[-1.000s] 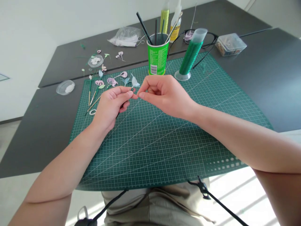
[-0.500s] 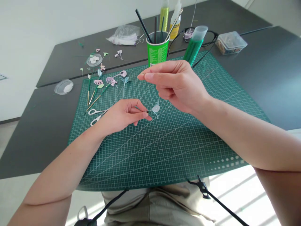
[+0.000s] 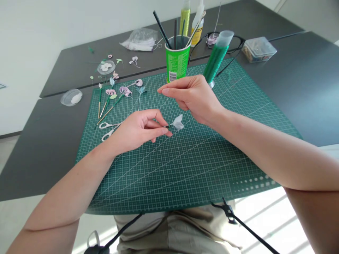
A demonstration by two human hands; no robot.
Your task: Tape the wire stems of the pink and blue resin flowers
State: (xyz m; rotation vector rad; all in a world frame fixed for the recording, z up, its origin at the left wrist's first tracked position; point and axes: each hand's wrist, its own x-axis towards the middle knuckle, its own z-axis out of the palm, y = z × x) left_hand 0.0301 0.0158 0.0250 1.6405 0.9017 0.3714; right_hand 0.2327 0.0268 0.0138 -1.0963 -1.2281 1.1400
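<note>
My left hand (image 3: 143, 129) pinches the thin dark stem of a pale blue leaf sprig (image 3: 178, 122) between thumb and fingers, its leaves pointing right over the mat. Higher and to the right, my right hand (image 3: 194, 97) is closed in a pinch, thumb against forefinger; whatever lies between the tips is too fine to make out. White-handled scissors (image 3: 106, 125) lie partly hidden behind my left hand. Beyond it rest several small flowers on stems, among them a lilac flower (image 3: 125, 91) and a blue leaf sprig (image 3: 141, 90).
A green cutting mat (image 3: 185, 169) covers the near table. A green cup (image 3: 176, 63) of sticks and tools stands at its back edge, beside a tube of green thread (image 3: 217, 58). Farther back are a glue bottle (image 3: 198, 28), glasses (image 3: 239, 40), a clear box (image 3: 259, 49) and a plastic bag (image 3: 140, 38).
My right hand has moved slightly down and stays pinched. In my left fingers the sprig has turned, so its leaves now face differently.
</note>
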